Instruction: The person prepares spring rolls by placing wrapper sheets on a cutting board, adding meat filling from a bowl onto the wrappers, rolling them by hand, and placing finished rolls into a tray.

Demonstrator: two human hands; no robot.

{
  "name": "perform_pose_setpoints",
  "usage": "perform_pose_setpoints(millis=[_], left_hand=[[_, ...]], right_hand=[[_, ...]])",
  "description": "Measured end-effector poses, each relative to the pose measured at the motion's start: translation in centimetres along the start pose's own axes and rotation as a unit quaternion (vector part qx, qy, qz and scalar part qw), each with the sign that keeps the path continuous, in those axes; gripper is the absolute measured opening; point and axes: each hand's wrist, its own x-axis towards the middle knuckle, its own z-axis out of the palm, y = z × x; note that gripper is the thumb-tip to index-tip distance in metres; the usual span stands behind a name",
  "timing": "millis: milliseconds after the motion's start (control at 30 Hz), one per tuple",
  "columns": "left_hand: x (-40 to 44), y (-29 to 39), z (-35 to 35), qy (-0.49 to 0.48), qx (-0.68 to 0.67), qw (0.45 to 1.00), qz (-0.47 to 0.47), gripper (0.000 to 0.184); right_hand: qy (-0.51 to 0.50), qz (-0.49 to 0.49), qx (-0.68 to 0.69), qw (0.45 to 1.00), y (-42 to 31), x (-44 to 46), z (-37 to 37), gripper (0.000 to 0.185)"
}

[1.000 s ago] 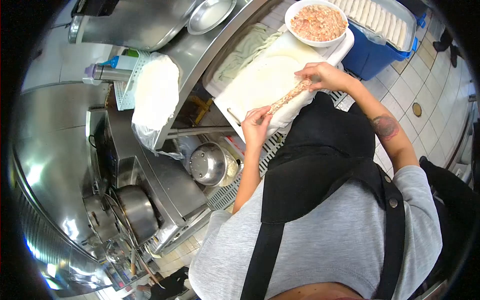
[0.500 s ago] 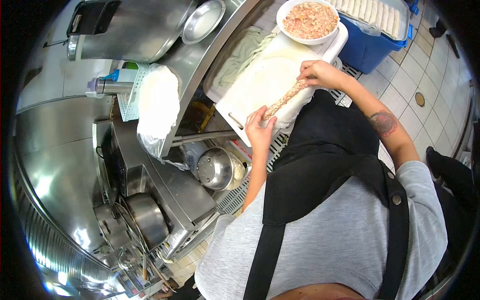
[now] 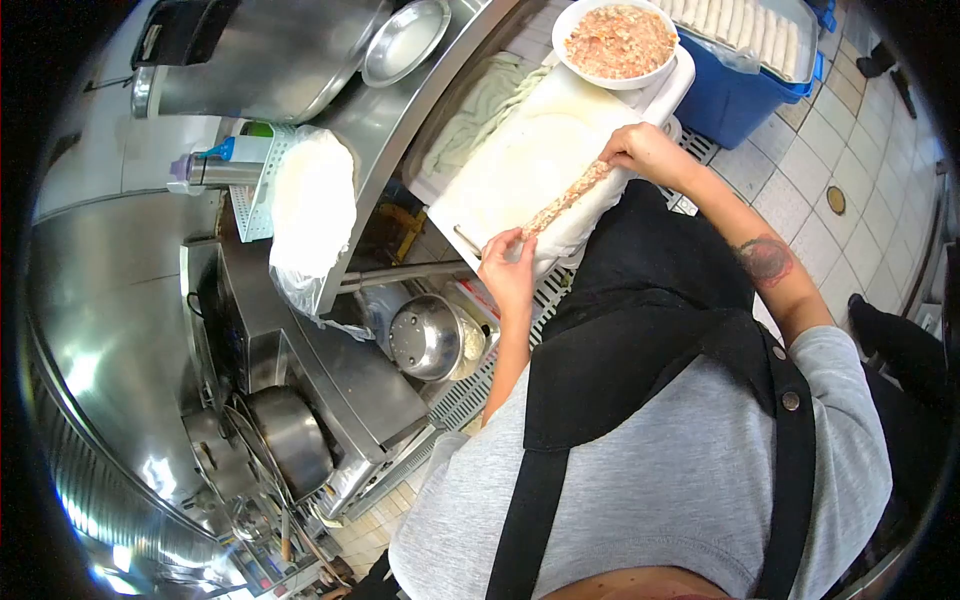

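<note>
A long strip of minced meat filling (image 3: 567, 198) lies along the near side of a pale, thin wrapper sheet (image 3: 545, 150) on a white board (image 3: 465, 205). At the strip's lower left end is my left hand (image 3: 508, 268), its thumb and fingers closed around the tip. My right hand (image 3: 650, 155) is at the upper right end, fingers bent down and pinching the filling there. Its fingertips are partly hidden. Beyond the right hand, a white bowl (image 3: 561, 52) holds more of the same minced filling (image 3: 620, 42).
A blue bin (image 3: 722, 105) at the upper right carries a tray of rolled white pieces (image 3: 745, 28). Greenish cloth (image 3: 490, 112) lies in a tub beside the board. Left are a metal bowl (image 3: 405, 42), a plastic-wrapped white stack (image 3: 312, 205) and a steel pot (image 3: 425, 338) below.
My left hand has slid outward to the lower left, and the strip of filling now reaches further that way. My right hand has stayed near the other end.
</note>
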Motion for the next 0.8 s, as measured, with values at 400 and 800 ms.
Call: perform_pose_setpoints(millis=[400, 800], left_hand=[[0.2, 0.8, -0.1, 0.011, -0.019, 0.999, 0.048, 0.028], [1.7, -0.5, -0.2, -0.127, -0.054, 0.99, 0.022, 0.039]], right_hand=[[0.101, 0.14, 0.101, 0.98, 0.5, -4.8, -1.6, 0.032], [0.077, 0.37, 0.456, 0.806, 0.0, -8.6, 8.4, 0.049]])
